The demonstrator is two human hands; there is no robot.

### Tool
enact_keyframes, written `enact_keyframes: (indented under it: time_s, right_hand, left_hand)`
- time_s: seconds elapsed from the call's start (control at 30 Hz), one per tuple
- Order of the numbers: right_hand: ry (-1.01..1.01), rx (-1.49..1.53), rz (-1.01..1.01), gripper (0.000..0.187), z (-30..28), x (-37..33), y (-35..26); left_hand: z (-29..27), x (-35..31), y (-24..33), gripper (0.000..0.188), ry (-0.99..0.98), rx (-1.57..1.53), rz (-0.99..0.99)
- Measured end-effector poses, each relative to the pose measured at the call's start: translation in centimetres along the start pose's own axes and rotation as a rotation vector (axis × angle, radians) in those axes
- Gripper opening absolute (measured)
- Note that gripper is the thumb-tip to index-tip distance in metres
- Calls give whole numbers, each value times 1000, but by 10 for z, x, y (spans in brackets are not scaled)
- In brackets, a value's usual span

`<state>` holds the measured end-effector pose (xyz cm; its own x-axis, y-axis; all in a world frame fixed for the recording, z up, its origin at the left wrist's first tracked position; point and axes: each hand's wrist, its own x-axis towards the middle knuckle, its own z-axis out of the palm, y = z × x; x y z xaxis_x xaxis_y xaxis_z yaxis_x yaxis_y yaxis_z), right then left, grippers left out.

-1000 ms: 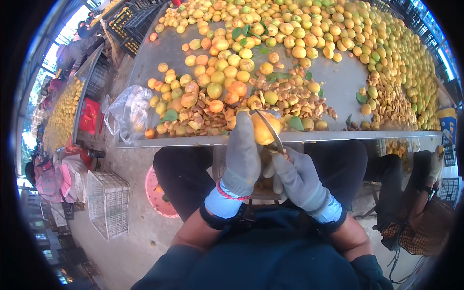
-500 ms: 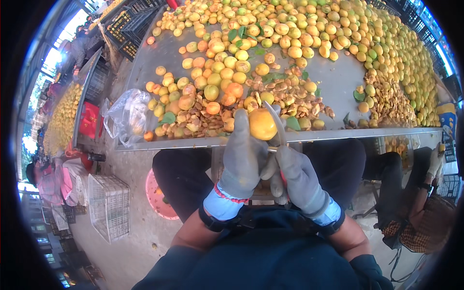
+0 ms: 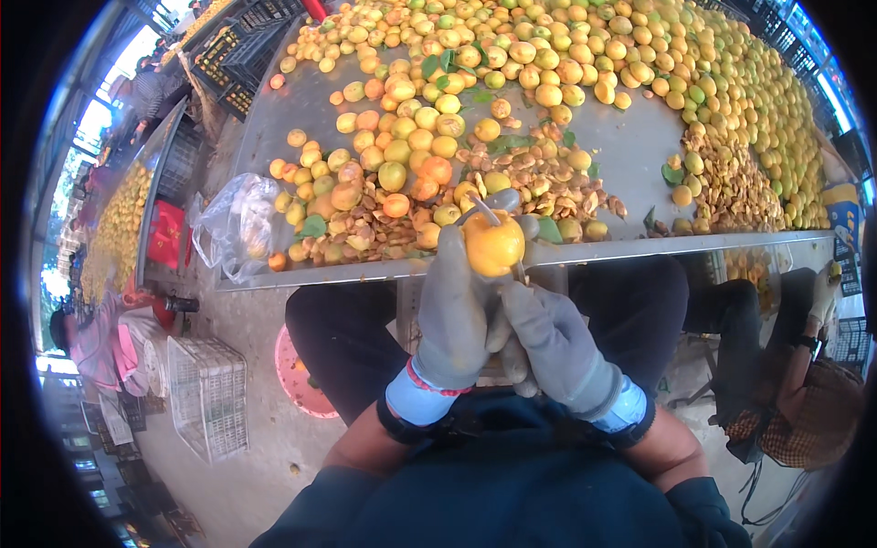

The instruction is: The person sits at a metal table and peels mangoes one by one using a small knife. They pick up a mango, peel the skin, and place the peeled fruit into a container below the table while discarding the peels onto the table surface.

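Both of my hands wear grey gloves and meet at the near table edge. My left hand (image 3: 454,315) is closed around a round yellow-orange fruit (image 3: 494,248), apricot-like, holding it up above the rim. My right hand (image 3: 554,340) is closed beside it, gripping a small knife whose handle is hidden by the fingers. A thin curved grey strip, apparently the knife's blade (image 3: 484,212), lies across the top of the fruit. Just beyond my hands, whole fruits (image 3: 395,205) and a heap of brown pieces (image 3: 539,173), perhaps pits, lie on the metal table (image 3: 639,146).
A clear plastic bag (image 3: 239,224) sits on the table's left corner. A white plastic crate (image 3: 208,397) and a pink basin (image 3: 301,370) stand on the floor at left. Another person's gloved hand (image 3: 825,297) is at far right. Black crates (image 3: 251,50) stand behind.
The curved blade, upright along the fruit's right side before, now lies over its top. The fruit has turned in my left hand, and my right hand has shifted slightly lower.
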<state>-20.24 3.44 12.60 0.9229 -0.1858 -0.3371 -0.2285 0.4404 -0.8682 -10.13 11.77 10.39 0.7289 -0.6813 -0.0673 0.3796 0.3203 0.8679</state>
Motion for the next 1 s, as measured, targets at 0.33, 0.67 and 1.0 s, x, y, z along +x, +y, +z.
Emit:
enact_keyframes:
  time_s: [0.33,0.67,1.0]
  right_hand:
    - [83,-290,80,47,-4,13,-13]
    - [245,-733,-465,34,0,43,18]
    - [91,-535,-60,41,-6,26,-14]
  left_hand:
    - [-4,6,14,50,-87,273,124]
    - [-2,13,2,43,0,-55,-1]
    - [-36,27,6,46,-159,263,-13]
